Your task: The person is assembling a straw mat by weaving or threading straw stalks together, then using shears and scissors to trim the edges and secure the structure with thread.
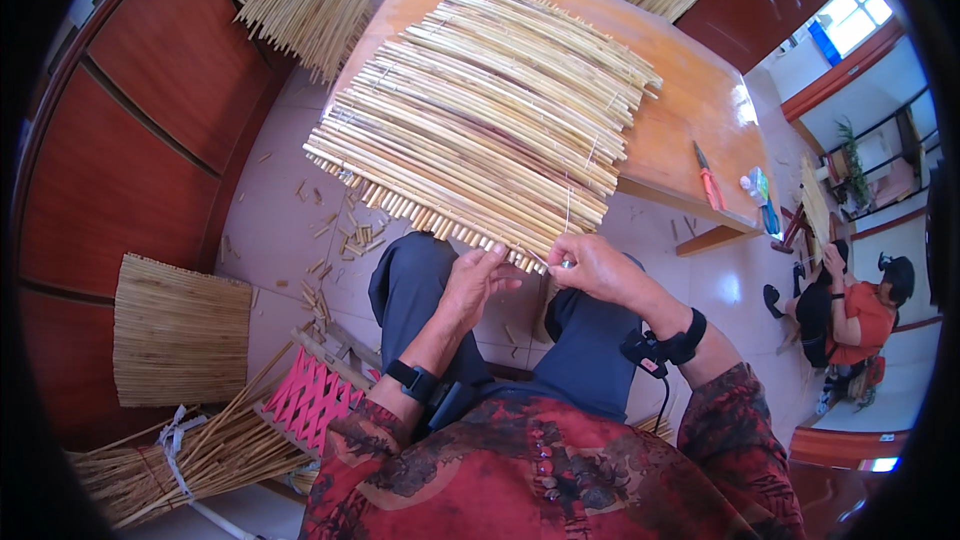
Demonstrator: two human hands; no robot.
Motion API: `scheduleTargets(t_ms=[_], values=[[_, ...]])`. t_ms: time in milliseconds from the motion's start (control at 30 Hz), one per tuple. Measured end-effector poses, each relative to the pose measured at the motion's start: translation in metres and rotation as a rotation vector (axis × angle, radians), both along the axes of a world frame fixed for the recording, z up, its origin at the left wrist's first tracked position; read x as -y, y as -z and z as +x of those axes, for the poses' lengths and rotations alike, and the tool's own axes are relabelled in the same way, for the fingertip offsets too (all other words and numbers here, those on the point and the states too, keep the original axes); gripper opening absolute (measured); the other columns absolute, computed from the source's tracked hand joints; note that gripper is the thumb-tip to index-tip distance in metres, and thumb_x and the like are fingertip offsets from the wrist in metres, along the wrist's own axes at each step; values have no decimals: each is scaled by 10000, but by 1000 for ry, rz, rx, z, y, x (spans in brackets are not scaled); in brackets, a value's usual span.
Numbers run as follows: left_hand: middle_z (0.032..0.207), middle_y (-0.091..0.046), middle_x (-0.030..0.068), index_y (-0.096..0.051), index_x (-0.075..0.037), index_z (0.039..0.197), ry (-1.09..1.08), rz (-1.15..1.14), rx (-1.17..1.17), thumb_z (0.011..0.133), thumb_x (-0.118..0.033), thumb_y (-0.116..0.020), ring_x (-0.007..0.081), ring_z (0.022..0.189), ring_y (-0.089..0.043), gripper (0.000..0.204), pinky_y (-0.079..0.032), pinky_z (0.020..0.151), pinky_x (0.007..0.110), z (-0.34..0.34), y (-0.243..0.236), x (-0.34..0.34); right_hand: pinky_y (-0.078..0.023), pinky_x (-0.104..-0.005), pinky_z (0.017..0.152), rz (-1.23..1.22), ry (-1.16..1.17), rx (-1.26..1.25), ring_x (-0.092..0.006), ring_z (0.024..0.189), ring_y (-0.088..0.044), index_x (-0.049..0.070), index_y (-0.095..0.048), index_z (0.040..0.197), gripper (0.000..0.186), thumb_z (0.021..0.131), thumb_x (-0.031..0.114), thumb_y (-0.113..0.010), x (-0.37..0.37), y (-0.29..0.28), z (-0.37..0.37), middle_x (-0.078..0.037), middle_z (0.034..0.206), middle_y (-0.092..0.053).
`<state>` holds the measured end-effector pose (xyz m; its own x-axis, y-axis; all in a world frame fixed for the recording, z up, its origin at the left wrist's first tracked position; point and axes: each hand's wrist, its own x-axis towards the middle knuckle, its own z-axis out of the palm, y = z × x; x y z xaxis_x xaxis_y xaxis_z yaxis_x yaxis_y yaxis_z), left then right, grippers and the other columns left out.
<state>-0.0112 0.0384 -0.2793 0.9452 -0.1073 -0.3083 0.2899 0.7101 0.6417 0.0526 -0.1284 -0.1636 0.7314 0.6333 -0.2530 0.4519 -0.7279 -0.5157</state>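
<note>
A mat of pale reed sticks lies on the wooden table, its near edge overhanging toward my knees. My left hand grips that edge, thumb on the stick ends. At the mat's near right corner, my right hand is pinched around something small and partly hidden, with a shiny bit showing. A thin white cord runs across the sticks down to those fingers. Red-handled pliers and small items lie on the table to the right.
More reed mats stand at left and behind. A stick bundle and a stool with pink webbing sit at lower left. Short offcuts litter the floor. Red cabinets line the left side. Another person in orange sits at right.
</note>
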Motion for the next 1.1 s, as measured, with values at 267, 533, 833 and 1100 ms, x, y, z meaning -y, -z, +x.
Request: scheduleTargets(t_ms=[267, 533, 833, 1100], values=[[870, -607, 89, -552, 5, 947, -57, 11, -13, 859, -242, -539, 170, 742, -596, 262, -501, 676, 319, 2, 1, 2, -452, -422, 559, -144, -63, 433, -306, 680, -582, 93, -583, 769, 63, 761, 141, -544, 27, -10, -13, -101, 729, -580], [948, -586, 119, -509, 71, 1004, -113, 0, -21, 848, -239, -560, 173, 812, -579, 351, -479, 704, 305, 2, -3, 2, -448, -381, 517, -249, -84, 639, -251, 655, -584, 112, -572, 718, 62, 741, 169, -587, 24, -46, -1, -60, 667, -536], [963, -597, 97, -518, 36, 1038, -336, 19, -20, 838, -184, -576, 163, 849, -582, 303, -471, 704, 300, 7, -12, 8, -459, -313, 504, 129, -58, 521, -204, 578, -582, 57, -584, 729, 74, 721, 115, -629, 8, -57, 5, -54, 698, -578], [937, -609, 100, -525, 26, 1030, -268, 98, 54, 853, -178, -541, 184, 836, -609, 270, -521, 685, 338, -1, -39, -12, -503, -215, 554, 894, 381, -419, -145, 665, -622, -12, -519, 874, 122, 821, 88, -566, -12, -44, 18, -101, 748, -600]])
